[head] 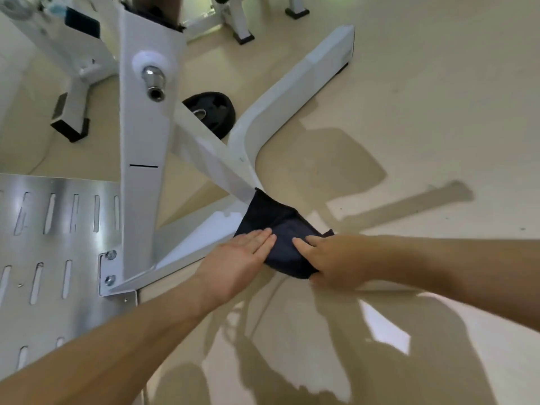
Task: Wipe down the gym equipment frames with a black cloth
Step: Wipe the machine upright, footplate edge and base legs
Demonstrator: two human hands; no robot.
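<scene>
Where beige floor [423, 97] fills the picture: white equipment frame [146, 127], upper left to centre; slotted metal plate [58, 229], left edge; weight plate [216, 109], upper centre; black cloth [274, 220], centre, draped on the frame's foot. Left hand [242, 258] flat, fingers straight, pressing it; right hand [336, 258] on it, grip indiscernible.

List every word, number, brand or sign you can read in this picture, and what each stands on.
None can be read.
black weight plate: any lettering is too blurred to read.
dark panel on the rear machine: blurred, illegible.
white frame and black cloth: no lettering visible.
</scene>
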